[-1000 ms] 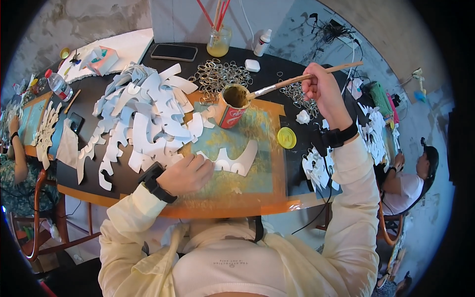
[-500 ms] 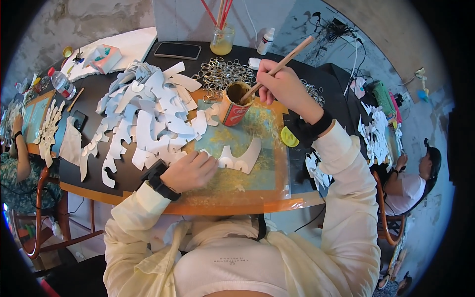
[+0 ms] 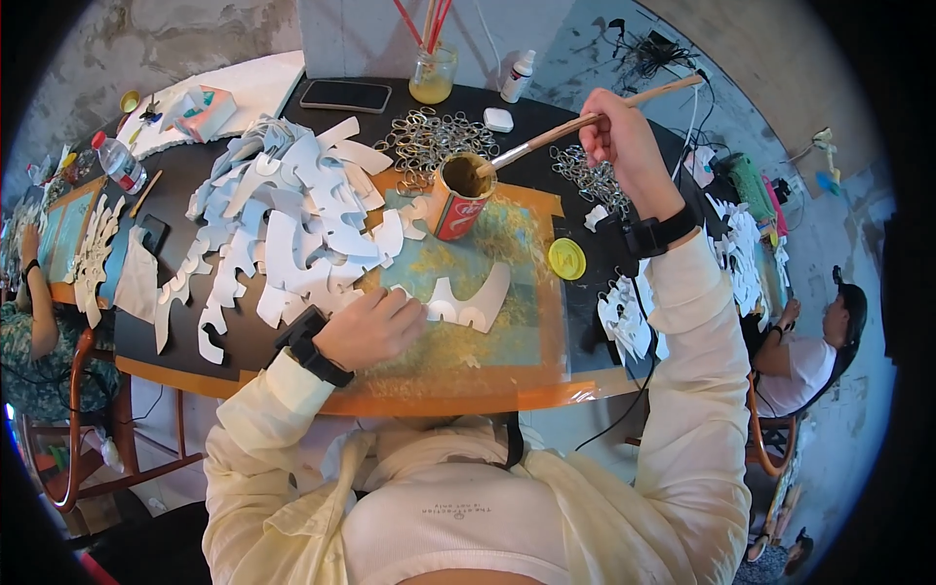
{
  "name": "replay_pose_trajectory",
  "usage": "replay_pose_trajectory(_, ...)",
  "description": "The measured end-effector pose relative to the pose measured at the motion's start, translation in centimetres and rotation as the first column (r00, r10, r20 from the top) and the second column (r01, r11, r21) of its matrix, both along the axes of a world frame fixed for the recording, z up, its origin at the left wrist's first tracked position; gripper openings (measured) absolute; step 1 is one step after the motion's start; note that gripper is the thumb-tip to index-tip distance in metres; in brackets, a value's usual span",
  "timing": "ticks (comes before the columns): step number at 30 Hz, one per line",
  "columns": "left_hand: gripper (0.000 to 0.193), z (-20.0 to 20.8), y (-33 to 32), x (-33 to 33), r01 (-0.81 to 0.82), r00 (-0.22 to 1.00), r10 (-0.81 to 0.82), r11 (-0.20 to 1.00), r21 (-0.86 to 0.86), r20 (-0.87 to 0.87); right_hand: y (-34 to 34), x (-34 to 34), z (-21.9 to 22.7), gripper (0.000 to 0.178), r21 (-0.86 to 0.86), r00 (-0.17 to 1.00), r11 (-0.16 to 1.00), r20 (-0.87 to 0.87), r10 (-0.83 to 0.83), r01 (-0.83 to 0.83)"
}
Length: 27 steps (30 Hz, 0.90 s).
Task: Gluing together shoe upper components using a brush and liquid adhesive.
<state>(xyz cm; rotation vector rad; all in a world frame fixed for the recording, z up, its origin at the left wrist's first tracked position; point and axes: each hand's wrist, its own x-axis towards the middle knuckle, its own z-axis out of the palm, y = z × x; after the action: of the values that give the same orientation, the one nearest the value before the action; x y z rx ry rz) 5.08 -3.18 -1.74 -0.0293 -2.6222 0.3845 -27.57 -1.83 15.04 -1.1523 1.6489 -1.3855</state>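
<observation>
In my right hand (image 3: 616, 135) is a long wooden-handled brush (image 3: 546, 138), gripped partway along the handle. It slants down to the left, its bristle end at the mouth of an open red can (image 3: 462, 216). Brownish paste coats the can's inside. My left hand (image 3: 372, 329) rests low over the work mat with its fingers closed at the left end of a white curved cut-out (image 3: 489, 302). Those fingers hide that end of the piece. The cut-out lies flat on the yellow-stained, greenish mat (image 3: 507, 229), nearer to me than the can.
A big heap of white cut-outs (image 3: 292, 219) covers the table's left. Metal rings (image 3: 429, 141) lie behind the can, others (image 3: 590, 180) to its right. A yellow lid (image 3: 566, 259) and more cut-outs (image 3: 624, 314) lie right. A glass jar (image 3: 431, 83) and phone (image 3: 345, 96) stand back.
My right hand has moved right and slightly up, drawing the brush out of the can until its bristles are at the rim. The brush now slants more flatly. My left hand has hardly moved.
</observation>
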Motion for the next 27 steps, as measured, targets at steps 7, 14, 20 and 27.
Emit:
replay_pose_trajectory(7,0.022,-0.1,0.0,-0.1,-0.004,1.000,0.004,1.000,-0.013,-0.013,0.9,-2.3,-0.5,0.020,0.014,0.995,0.998,0.074,-0.061,0.060)
replay_pose_trajectory(14,0.022,-0.3,0.0,-0.1,-0.019,1.000,0.019,1.000,0.002,-0.020,-0.5,1.3,-1.7,0.018,-0.011,0.996,0.996,-0.009,0.087,-0.087)
replay_pose_trajectory(20,0.022,-0.1,-0.1,-0.1,-0.005,1.000,0.005,1.000,0.022,-0.006,-2.1,5.2,-4.1,0.016,0.093,0.929,0.962,-0.249,0.272,-0.257)
replay_pose_trajectory(27,0.022,0.1,0.0,-0.1,-0.013,1.000,0.013,1.000,-0.001,-0.001,-2.4,3.2,-2.8,0.021,0.067,0.966,0.977,-0.151,0.211,-0.203)
